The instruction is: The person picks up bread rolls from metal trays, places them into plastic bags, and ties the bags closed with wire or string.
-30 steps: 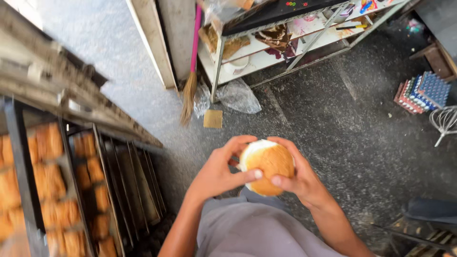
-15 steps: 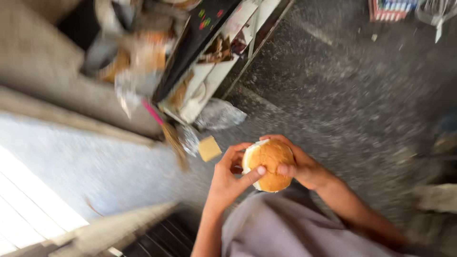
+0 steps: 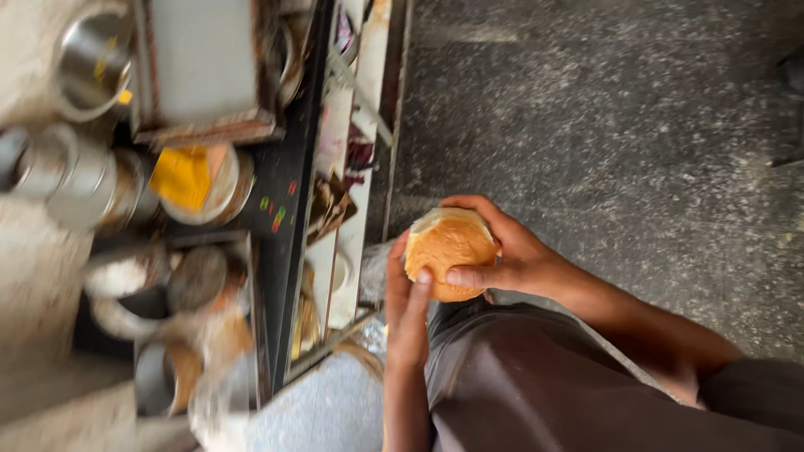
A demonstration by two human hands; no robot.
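A person looks down at their own two hands, which hold a round golden-brown bun (image 3: 446, 253) in front of their body, above the lap of a dark grey garment (image 3: 536, 385). The right hand (image 3: 515, 255) wraps the bun from the far side and the right, its fingers (image 3: 469, 275) curled around the crust and the thumb pressed across the lower front. The left hand (image 3: 407, 305) comes up from below, its fingers closed against the bun's left edge, with one fingertip resting on the crust. A pale, white cut face shows along the bun's upper rim, so the bun appears split, though how far is unclear. Both hands are clamped on the bun; it touches nothing else.

Under the hands lies a dark, speckled stone floor (image 3: 603, 125). To the left stands a cluttered surface (image 3: 280, 251), seen blurred. On it are several round steel containers (image 3: 71, 172), a steel pot (image 3: 88, 63) at the upper left, a dish holding something yellow (image 3: 188, 176), and a flat grey tray (image 3: 201, 59) with a rusty rim. Lower shelves (image 3: 347, 192) along the surface's edge, near the bun, hold crumpled papers and wrappers, too blurred to tell apart.
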